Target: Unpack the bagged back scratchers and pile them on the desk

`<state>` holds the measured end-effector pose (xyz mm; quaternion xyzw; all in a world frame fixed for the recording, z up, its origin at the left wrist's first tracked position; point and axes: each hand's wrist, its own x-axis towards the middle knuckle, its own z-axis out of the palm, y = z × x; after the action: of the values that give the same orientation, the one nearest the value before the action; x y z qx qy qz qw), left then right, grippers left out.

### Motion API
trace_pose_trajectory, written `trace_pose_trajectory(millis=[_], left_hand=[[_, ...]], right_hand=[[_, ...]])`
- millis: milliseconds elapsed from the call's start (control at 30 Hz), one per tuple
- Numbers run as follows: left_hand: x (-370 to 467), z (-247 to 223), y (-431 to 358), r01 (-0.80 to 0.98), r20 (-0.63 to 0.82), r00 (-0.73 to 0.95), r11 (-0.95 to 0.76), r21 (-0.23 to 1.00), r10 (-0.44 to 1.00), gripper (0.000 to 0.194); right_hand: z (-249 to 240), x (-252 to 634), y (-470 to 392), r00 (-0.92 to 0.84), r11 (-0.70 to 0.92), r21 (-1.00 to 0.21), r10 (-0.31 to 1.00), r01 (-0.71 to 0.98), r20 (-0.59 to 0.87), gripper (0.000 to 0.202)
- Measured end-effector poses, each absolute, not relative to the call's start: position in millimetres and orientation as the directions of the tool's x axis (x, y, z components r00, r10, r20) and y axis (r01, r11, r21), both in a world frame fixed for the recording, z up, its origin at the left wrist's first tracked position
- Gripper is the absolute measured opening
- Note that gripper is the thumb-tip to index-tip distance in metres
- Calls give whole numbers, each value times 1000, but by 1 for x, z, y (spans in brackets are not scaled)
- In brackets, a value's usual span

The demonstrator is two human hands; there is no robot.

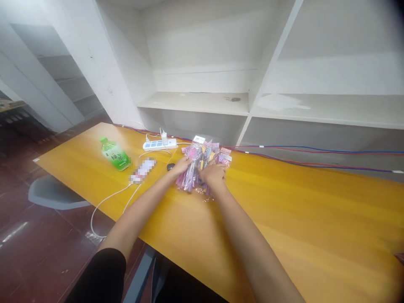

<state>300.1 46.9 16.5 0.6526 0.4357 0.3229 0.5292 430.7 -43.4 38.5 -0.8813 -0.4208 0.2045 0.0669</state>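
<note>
A pile of clear plastic packets (190, 180) with purple, pink and some yellow slim items inside lies on the table, printed cards at the top ends. What the items are is too blurred to tell. At the pile's left edge, my left hand (183, 164) has its fingers closed on a packet. My right hand (214, 174) rests over the right part of the pile, thumb and fingers apart, partly covering the packets. Just left of my left hand is a small black object (171, 167).
Left on the yellow wooden table (284, 210) are a green drink bottle (115, 155) and a pixelated object (143, 171) with a white cable. A white power strip (160, 144) sits behind. Red and blue cables (303, 148) run along the back, below white shelves (195, 101).
</note>
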Motion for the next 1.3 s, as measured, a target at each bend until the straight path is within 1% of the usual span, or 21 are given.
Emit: trace_pose_trajectory(millis=[167, 300, 367, 467, 533, 633, 700, 733, 767, 833, 867, 933, 1000, 1033, 1167, 1233, 1300], left_hand=[[295, 25, 67, 337, -16, 406, -133, 932, 914, 18], [291, 33, 72, 431, -6, 391, -178, 885, 920, 29], [291, 40, 72, 468, 1, 380, -193, 862, 925, 29], [290, 57, 66, 490, 38, 352, -219, 844, 935, 30], [289, 72, 55, 477, 98, 315, -247, 843, 944, 33], [291, 87, 24, 425, 199, 277, -306, 852, 940, 31], [300, 87, -5, 302, 197, 305, -291, 908, 932, 31], [308, 82, -20, 203, 164, 339, -242, 949, 926, 33], [316, 75, -36, 82, 112, 384, -154, 985, 917, 34], [334, 55, -66, -90, 15, 472, 31, 995, 882, 39], [343, 44, -78, -141, -21, 502, 106, 984, 865, 42], [354, 22, -98, -205, -59, 528, 194, 959, 847, 50], [359, 5, -109, -282, -70, 544, 260, 924, 836, 55], [359, -2, -112, -313, -67, 556, 283, 907, 829, 56], [351, -16, -117, -374, -36, 642, 354, 857, 766, 59], [349, -17, -118, -392, -14, 676, 375, 840, 737, 59], [349, -18, -120, -410, 9, 694, 385, 827, 720, 60]], right_hand=[[33, 422, -12, 516, -597, -339, 801, 727, -304, 113], [35, 412, -1, 505, -590, -367, 807, 719, -306, 113], [41, 410, 1, 499, -593, -384, 804, 708, -321, 114], [51, 419, -6, 459, -563, -442, 826, 698, -327, 114], [56, 434, -22, 406, -504, -507, 864, 699, -299, 109], [54, 462, -68, 322, -377, -615, 925, 692, -204, 96], [47, 479, -110, 297, -293, -678, 948, 675, -114, 90], [41, 485, -133, 293, -249, -714, 954, 655, -64, 87], [35, 490, -156, 293, -206, -752, 956, 626, -18, 85], [20, 493, -199, 283, -127, -836, 959, 534, 35, 79], [13, 493, -217, 261, -100, -893, 965, 439, 20, 78], [0, 492, -244, 181, -87, -972, 982, 216, -48, 79], [-9, 495, -258, 95, -101, -994, 991, 45, -97, 81], [-12, 499, -262, 58, -115, -993, 992, -11, -115, 80], [-13, 519, -264, -82, -219, -957, 975, -191, -207, 63], [-9, 529, -265, -120, -263, -941, 963, -211, -242, 57], [-6, 535, -267, -165, -299, -936, 949, -187, -270, 53]])
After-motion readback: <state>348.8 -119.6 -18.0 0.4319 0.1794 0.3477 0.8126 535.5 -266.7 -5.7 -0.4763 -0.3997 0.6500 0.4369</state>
